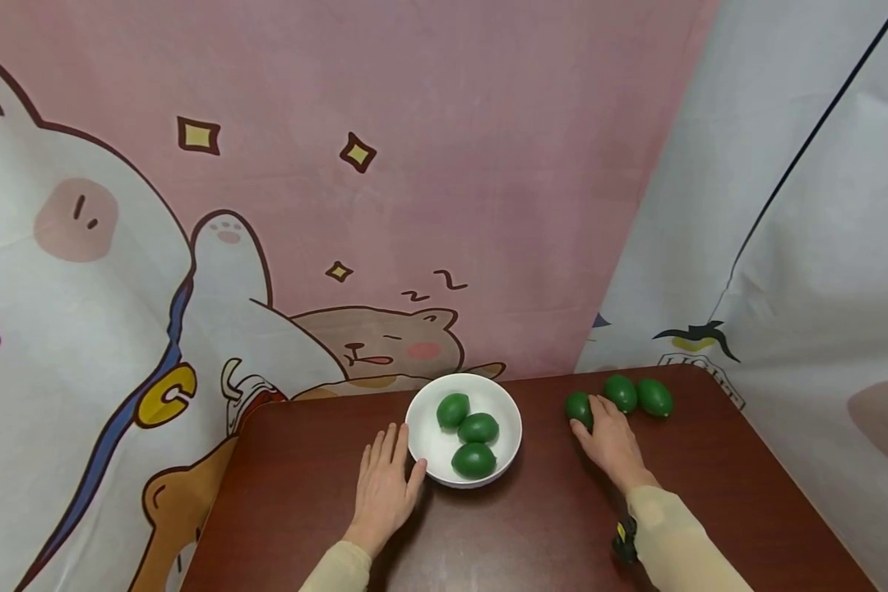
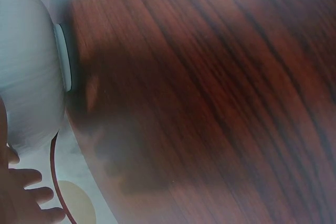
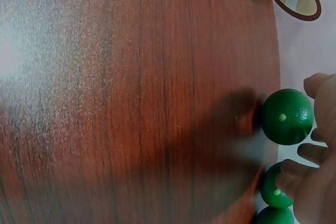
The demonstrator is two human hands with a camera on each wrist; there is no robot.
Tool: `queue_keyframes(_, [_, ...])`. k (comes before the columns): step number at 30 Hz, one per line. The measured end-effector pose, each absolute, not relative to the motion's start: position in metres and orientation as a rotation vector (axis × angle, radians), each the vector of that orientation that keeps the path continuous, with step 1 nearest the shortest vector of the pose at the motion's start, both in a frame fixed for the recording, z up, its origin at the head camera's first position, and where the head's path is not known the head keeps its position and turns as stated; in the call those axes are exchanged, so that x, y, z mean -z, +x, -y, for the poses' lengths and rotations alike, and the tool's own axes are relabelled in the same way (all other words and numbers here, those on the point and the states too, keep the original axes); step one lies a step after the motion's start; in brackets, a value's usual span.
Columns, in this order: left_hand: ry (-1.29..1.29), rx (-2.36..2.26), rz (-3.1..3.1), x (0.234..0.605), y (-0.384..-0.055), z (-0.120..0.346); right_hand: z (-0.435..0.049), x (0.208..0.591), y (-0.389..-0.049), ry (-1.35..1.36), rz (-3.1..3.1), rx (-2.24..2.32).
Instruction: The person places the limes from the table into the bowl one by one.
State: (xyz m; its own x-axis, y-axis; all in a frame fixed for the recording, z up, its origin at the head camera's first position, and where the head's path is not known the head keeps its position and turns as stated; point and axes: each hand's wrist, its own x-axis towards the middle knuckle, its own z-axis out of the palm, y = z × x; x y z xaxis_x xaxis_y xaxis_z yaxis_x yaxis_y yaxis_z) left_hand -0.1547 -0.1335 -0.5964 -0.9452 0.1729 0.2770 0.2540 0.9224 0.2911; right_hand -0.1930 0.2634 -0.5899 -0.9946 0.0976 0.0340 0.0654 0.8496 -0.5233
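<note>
A white bowl (image 1: 508, 440) stands on the table with three green limes (image 1: 478, 428) inside. Flat and with straight fingers, my left hand (image 1: 386, 489) lies along the bowl's left side, its thumb at the rim. In the left wrist view the bowl's outer wall (image 2: 31, 66) shows beside the fingers. Over to the right, my right hand (image 1: 612, 440) has thumb and fingers around a lime (image 3: 287, 116) that sits on the table. Two more limes, one (image 1: 621, 394) and another (image 1: 654, 398), lie just beyond that hand, close to its fingers.
The brown wooden table (image 1: 303, 493) ends at the back against a cloth printed with cartoon animals (image 1: 385, 337). A wrinkled pale cloth (image 1: 821, 288) hangs along the right side. A dark band (image 1: 625, 538) is on the right wrist.
</note>
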Motion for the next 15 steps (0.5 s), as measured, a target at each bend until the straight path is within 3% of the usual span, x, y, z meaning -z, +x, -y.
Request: queue_keyframes(15, [-0.31, 0.491, 2.842, 0.5951, -0.1537, 0.1326, -0.2669, 0.6006, -0.2003, -0.202, 2.964, -0.869])
